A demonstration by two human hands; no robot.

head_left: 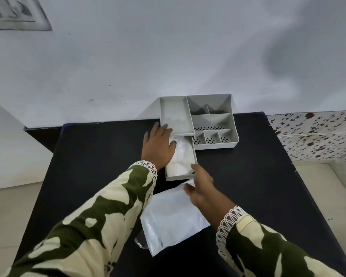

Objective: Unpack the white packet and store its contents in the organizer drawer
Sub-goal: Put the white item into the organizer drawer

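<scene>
The storing step appears nearly done: crinkled white plastic-wrapped contents are pressed into the pulled-out grey plastic organizer drawer beneath the spread left hand, while the right hand, fingers loosely extended and holding nothing, is held above the flat white plastic packet, so the drawer is likely to be pushed shut next

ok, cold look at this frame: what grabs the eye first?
The pulled-out drawer of the grey organizer, mid-table, holding crumpled white contents, with the left hand flat on its left edge. Nearer the camera, the right hand touches the white packet lying on the black table.
</scene>
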